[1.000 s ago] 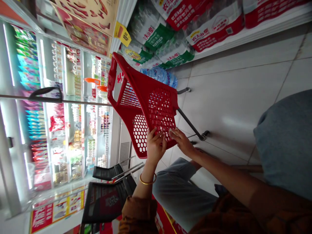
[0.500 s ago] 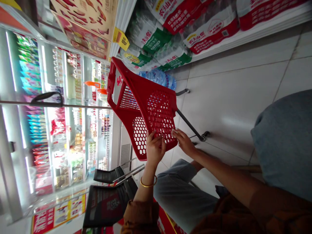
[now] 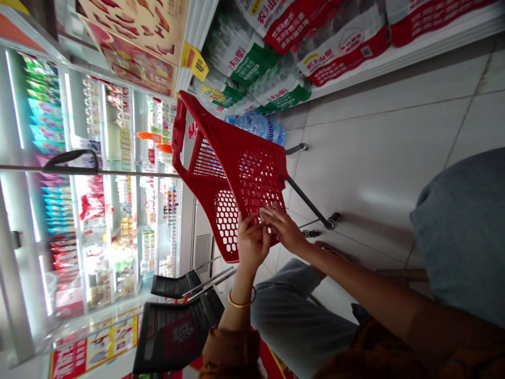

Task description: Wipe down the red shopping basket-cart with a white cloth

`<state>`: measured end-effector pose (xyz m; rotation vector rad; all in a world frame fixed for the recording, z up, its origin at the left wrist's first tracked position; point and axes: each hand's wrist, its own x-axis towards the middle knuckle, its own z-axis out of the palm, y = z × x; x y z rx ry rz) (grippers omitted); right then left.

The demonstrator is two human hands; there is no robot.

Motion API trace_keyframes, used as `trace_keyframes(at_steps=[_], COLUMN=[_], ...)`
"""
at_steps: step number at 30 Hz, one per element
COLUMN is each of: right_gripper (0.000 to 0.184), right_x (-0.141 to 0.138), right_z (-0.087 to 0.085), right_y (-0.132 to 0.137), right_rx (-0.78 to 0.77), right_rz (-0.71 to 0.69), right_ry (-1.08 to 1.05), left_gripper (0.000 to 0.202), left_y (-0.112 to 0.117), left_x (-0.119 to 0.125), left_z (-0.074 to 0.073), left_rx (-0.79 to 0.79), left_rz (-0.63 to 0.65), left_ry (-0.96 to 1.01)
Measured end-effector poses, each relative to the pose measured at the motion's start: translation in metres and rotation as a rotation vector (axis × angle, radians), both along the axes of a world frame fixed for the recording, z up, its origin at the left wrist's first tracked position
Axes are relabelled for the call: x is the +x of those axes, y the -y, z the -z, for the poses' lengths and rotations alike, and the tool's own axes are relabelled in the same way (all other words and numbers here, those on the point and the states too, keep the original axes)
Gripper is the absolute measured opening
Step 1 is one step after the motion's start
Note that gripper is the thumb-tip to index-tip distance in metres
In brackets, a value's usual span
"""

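Red plastic basket (image 3: pixel 236 173) on wheels, tipped so that its perforated bottom faces the viewer, standing on the tiled floor (image 3: pixel 374 158) just in front of a low shelf of shrink-wrapped water packs (image 3: pixel 284 89); a blue-capped pack of bottles (image 3: pixel 258 126) lies directly behind it. The left hand (image 3: pixel 252 245), with a gold bangle (image 3: pixel 241 303) at the wrist, rests on the mesh near the lower corner, fingers bent and tips on the honeycomb holes; whether they hook round the edge cannot be told. The right hand (image 3: pixel 282 229) lies on the same panel with its fingers stretched out and flat, their tips meeting those of the left; anything small pinched between them is hidden. A metal leg (image 3: pixel 310 202) runs from the bottom of the basket to a small wheel (image 3: pixel 333 221). The basket looks light and stiff, and its smooth plastic offers ready finger-holds at the holes. The thick rim and the handle (image 3: pixel 179 131) at the far end are judged the firmest places to grasp; the wheels may let it roll if pushed. Beside it stand lit glass-door coolers (image 3: pixel 98 184), and near the person's knee (image 3: pixel 292 310) a stack of black baskets (image 3: pixel 177 326).
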<state>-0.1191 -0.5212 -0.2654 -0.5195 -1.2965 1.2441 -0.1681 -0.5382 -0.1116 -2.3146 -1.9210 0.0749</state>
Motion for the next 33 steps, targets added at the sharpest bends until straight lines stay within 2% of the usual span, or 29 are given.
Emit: trace_keyframes(at_steps=[8,16,22,26,33], right_gripper=[0.063,0.049,0.053,0.055,0.048], right_x=[-0.005,0.0,0.001,0.001,0.008], right_z=[0.03,0.042,0.048,0.037,-0.01], right_y=[0.009,0.009,0.01,0.004,-0.016], right_rx=[-0.109,-0.16,-0.144,-0.193,-0.052], right_rz=[-0.014,-0.001,0.026,0.055,-0.001], right_ry=[-0.003,0.046,0.101,0.094,-0.021], left_gripper=[0.027,0.025,0.022,0.022,0.021], left_y=[0.004,0.006,0.009,0.01,0.012], left_x=[-0.005,-0.006,-0.006,-0.004,0.003], left_z=[-0.002,-0.003,-0.004,-0.006,-0.008], left_rx=[-0.028,-0.065,-0.069,-0.073,-0.09], left_rz=[0.003,-0.002,0.003,0.023,0.043], left_ry=[0.035,0.059,0.057,0.071,0.091])
